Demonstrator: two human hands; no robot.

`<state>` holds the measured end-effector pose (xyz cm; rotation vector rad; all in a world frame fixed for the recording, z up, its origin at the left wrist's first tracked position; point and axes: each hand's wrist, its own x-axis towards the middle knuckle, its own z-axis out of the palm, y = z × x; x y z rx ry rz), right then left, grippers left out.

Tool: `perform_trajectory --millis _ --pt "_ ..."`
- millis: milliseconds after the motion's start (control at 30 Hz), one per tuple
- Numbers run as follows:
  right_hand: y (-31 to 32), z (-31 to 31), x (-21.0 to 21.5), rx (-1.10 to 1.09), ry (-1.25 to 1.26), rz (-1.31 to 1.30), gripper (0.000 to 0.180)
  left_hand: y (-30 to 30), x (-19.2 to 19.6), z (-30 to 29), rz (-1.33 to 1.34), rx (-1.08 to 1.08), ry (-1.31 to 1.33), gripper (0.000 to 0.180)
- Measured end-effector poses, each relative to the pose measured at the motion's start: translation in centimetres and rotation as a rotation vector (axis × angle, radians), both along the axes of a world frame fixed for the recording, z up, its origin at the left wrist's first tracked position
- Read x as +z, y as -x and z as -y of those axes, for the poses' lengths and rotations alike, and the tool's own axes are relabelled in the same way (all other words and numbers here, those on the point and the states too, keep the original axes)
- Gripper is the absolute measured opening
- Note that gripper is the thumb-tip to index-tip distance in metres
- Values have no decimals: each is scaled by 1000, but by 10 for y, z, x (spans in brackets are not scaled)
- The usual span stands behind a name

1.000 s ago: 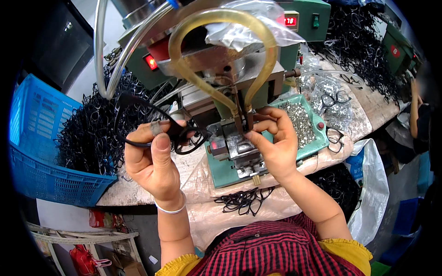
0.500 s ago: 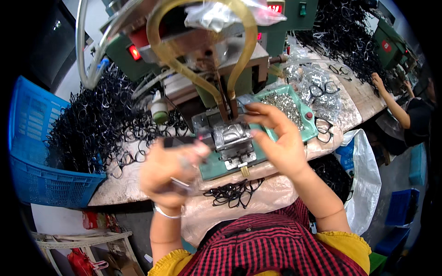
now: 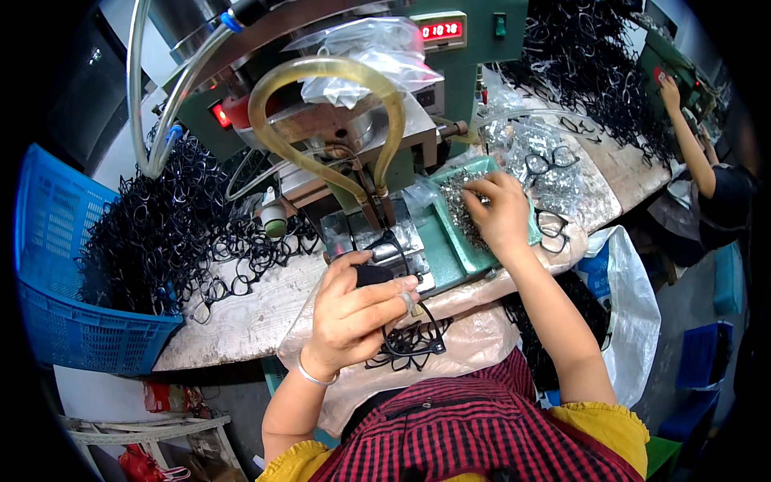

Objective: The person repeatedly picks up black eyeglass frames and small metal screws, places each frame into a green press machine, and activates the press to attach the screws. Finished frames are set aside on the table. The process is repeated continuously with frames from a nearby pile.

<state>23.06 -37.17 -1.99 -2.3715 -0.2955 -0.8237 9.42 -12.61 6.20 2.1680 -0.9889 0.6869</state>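
At nine o'clock a blue crate (image 3: 56,281) sits against the table (image 3: 241,317), with a heap of black eyeglass frames (image 3: 152,233) spilling beside it. Toward six o'clock, your left hand (image 3: 353,309) is curled tight around one black frame (image 3: 405,321), which hangs over the lap cloth just below the metal jig (image 3: 393,249). Above, at twelve o'clock, yellowish tubing (image 3: 321,76) loops on the green machine (image 3: 474,48). At two o'clock your right hand (image 3: 502,213) rests palm down, fingers bent, in the green tray (image 3: 458,249) of small metal parts (image 3: 462,205); whether it grips any you cannot tell.
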Motion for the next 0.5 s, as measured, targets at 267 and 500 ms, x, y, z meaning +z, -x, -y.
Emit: perform_trajectory --millis 267,500 --pt "-4 -12 5 -7 163 -12 14 47 -10 -9 -23 204 0 23" --pt "5 7 -23 188 -1220 -203 16 75 -106 -124 -384 835 1433 12"
